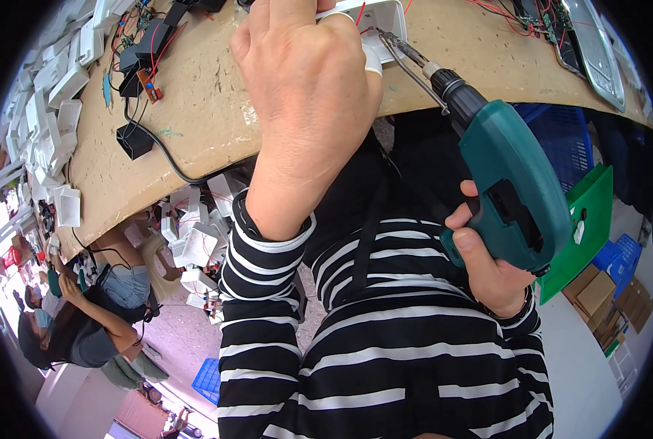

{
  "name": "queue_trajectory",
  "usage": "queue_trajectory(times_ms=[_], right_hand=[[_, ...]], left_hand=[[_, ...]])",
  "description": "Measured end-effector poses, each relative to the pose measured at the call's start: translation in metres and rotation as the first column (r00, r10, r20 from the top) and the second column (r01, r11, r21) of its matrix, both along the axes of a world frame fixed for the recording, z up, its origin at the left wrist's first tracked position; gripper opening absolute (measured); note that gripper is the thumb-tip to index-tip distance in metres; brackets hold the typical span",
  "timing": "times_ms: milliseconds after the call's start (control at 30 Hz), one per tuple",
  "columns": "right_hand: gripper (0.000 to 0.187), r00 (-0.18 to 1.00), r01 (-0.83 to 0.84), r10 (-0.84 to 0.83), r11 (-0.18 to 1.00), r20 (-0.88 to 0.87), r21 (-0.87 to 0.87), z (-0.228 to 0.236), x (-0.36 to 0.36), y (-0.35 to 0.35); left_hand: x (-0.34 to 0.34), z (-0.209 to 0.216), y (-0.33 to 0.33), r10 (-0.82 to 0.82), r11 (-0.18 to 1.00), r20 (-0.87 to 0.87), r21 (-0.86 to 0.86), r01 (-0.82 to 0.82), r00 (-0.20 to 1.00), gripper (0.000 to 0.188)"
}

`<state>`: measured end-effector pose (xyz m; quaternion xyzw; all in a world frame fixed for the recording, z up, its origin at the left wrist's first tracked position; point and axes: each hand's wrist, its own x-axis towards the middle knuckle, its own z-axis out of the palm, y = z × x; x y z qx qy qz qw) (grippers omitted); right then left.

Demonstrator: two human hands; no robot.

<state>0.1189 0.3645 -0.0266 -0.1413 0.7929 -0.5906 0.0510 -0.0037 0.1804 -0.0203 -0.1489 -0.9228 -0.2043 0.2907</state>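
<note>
My right hand (487, 271) is wrapped round the grip of a dark green soldering gun (516, 179). A thin metal feed tube runs beside its barrel. The gun's tip points up and left, at the inside of a white plastic housing (394, 22) near the table's edge. Thin red wires come out of this housing. From its left side, my left hand (308, 77) closes on the white housing, back of the hand upward. Most of those fingertips are hidden behind the hand, and the housing's upper part is cut off by the picture's edge.
On the tan worktable (202, 95), black boxes (151, 40) with wires and small circuit boards lie to the left. White housings (56, 80) are heaped beyond them. A clear plastic tray (597, 55) lies at the right. Below are a green bin (590, 219) and cardboard boxes (593, 293). Another person (92, 322) works at left.
</note>
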Motion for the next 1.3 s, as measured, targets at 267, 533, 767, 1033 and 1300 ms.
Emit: queue_trajectory(times_ms=[267,533,767,1033,1300], right_hand=[[0.048,1.000,0.003,-0.003,1.000,0.003,-0.002,-0.001,-0.001,-0.002],[0.049,1.000,-0.010,0.010,1.000,-0.001,0.013,-0.002,0.001,0.001],[0.056,1.000,0.012,-0.013,1.000,-0.027,-0.019,-0.006,0.005,0.006],[0.053,0.977,0.182,-0.198,0.967,-0.079,-0.178,-0.005,0.007,0.006],[0.053,0.949,0.285,-0.307,0.930,-0.068,-0.231,-0.004,0.002,0.005]], left_hand=[[0.000,-0.001,0.000,-0.002,1.000,-0.016,-0.018,0.002,1.000,0.011],[0.001,-0.003,0.001,0.014,1.000,-0.009,-0.021,-0.014,1.000,0.011],[0.001,-0.001,0.001,0.004,1.000,0.015,-0.007,-0.004,1.000,0.009],[0.000,-0.002,0.002,0.004,0.999,-0.012,-0.033,-0.004,1.000,0.008],[0.000,-0.016,-0.010,-0.079,0.977,-0.093,-0.206,0.058,0.992,0.013]])
